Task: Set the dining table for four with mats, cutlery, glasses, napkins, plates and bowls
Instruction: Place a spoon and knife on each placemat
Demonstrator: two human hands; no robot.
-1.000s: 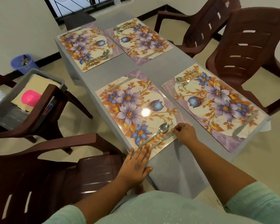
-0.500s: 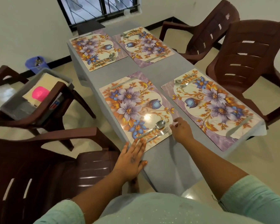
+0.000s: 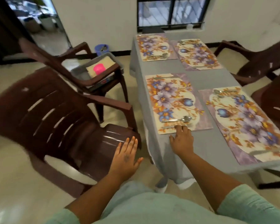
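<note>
1. The right hand [image 3: 183, 141] rests on the bench [image 3: 205, 139], fingers loosely curled, tips touching the fork [image 3: 176, 126] on the near mat [image 3: 171, 101]; a careless withdrawal could knock fork and spoon [image 3: 178, 119] askew.
2. The left hand [image 3: 125, 157] hovers flat, fingers straight, holding nothing, over the chair [image 3: 58, 120].
3. The grey tub [image 3: 81, 73] sits on another chair, tilted; it might slide.

Four floral mats lie flat on the grey tabletop [image 3: 200, 81], two per long side. Near-left mat [image 3: 173, 102]: spoon [image 3: 179, 119] and fork [image 3: 184, 125] side by side along its near edge, knife [image 3: 162, 77] along its far edge. Near-right mat [image 3: 247, 125]: spoon and fork [image 3: 223, 92] at far edge, knife [image 3: 263, 152] at near edge. Far-left mat [image 3: 153, 47] and far-right mat [image 3: 199, 54] each carry cutlery; details blurred.
</note>
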